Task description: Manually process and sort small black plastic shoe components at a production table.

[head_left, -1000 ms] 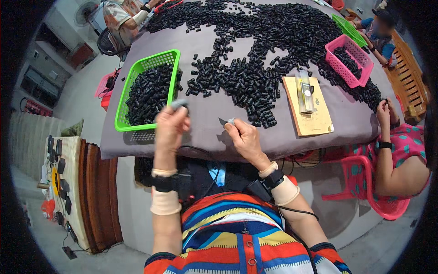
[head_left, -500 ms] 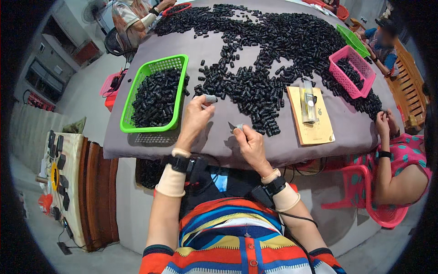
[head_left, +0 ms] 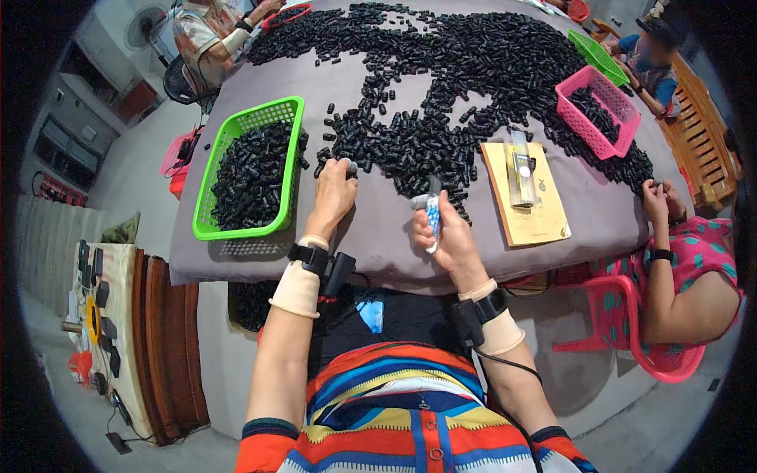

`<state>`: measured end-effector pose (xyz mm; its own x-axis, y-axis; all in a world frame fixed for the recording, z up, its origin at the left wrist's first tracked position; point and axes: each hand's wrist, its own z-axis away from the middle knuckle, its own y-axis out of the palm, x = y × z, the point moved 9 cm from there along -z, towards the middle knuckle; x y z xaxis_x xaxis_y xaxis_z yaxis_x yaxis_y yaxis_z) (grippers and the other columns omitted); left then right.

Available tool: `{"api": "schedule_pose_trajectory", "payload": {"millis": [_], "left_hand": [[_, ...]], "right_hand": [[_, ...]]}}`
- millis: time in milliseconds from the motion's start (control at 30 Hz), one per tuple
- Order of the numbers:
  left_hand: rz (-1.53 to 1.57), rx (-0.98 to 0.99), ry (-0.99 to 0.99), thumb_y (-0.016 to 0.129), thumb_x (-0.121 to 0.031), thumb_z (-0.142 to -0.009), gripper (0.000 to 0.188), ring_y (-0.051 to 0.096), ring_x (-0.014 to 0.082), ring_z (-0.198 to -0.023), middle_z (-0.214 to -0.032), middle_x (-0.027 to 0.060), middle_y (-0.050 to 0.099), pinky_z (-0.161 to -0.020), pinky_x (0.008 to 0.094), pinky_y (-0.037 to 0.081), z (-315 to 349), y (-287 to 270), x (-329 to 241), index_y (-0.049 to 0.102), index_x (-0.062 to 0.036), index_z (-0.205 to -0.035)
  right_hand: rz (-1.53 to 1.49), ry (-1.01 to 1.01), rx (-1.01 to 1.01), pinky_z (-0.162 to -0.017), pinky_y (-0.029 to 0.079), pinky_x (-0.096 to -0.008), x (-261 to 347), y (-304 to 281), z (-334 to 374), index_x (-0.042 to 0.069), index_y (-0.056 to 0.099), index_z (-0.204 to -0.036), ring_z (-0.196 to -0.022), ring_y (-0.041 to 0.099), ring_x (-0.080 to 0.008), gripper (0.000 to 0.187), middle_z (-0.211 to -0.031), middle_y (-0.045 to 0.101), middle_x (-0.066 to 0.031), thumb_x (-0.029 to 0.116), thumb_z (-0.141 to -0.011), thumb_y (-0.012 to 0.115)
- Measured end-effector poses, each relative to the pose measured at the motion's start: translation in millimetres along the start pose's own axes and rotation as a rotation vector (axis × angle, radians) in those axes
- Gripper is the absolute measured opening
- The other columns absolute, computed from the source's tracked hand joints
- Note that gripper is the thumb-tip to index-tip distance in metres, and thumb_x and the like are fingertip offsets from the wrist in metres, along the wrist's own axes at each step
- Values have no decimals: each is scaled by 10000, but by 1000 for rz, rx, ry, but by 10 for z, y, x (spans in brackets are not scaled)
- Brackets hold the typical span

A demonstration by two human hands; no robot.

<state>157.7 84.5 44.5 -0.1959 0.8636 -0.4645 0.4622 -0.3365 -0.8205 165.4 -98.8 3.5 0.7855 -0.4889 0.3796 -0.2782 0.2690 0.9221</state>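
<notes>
My left hand (head_left: 334,197) is at the near left edge of a heap of small black cylindrical parts (head_left: 394,146). Its fingers are bent and drawn together, a grey cover on one fingertip. Whatever lies between them is hidden. In my right hand (head_left: 453,240) is a small knife (head_left: 432,217) with a blue-and-white handle, its dark curved blade pointing away from me over the parts. A grey cover is also on a finger of this hand. Left of my left hand stands a green basket (head_left: 201,217) filled with the same black parts.
A yellowish book (head_left: 536,225) lies right of the heap, a clear plastic case (head_left: 520,177) on top. Beyond are a pink basket (head_left: 564,102) and another green basket (head_left: 587,47). A person in pink (head_left: 694,260) works at the right; others sit farther off. Grey cloth (head_left: 378,244) covers the table.
My left hand has moved from above the cloth to the edge of the heap. My right hand has turned, so the knife's handle shows and its blade points farther forward. The view has shifted slightly.
</notes>
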Motion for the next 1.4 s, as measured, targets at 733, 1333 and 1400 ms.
{"api": "schedule_pose_trajectory", "payload": {"millis": [733,1333,1400], "left_hand": [[1601,217,-486,506,-27,-849,184,559,119,-633,-829,82,569,-539,231,484,970,419,-309,525,10,-1028],[1838,242,-511,519,-46,-845,258,514,82,-626,-806,32,568,-533,187,423,1063,413,-209,529,-27,-1102],[1863,253,-518,524,-50,-844,259,508,73,-624,-815,27,570,-530,182,415,1072,420,-210,532,-31,-1102]], "right_hand": [[292,0,-25,-398,291,-165,-104,35,48,45,497,-857,-496,405,-44,412,-653,495,-12,430,-919,366],[1749,-672,-109,-484,397,-361,-72,577,276,40,533,-738,-576,540,-300,165,-663,534,-110,185,-801,578],[1777,-702,-111,-479,397,-360,-76,612,287,46,532,-735,-570,537,-294,170,-654,530,-101,194,-802,580]]}}
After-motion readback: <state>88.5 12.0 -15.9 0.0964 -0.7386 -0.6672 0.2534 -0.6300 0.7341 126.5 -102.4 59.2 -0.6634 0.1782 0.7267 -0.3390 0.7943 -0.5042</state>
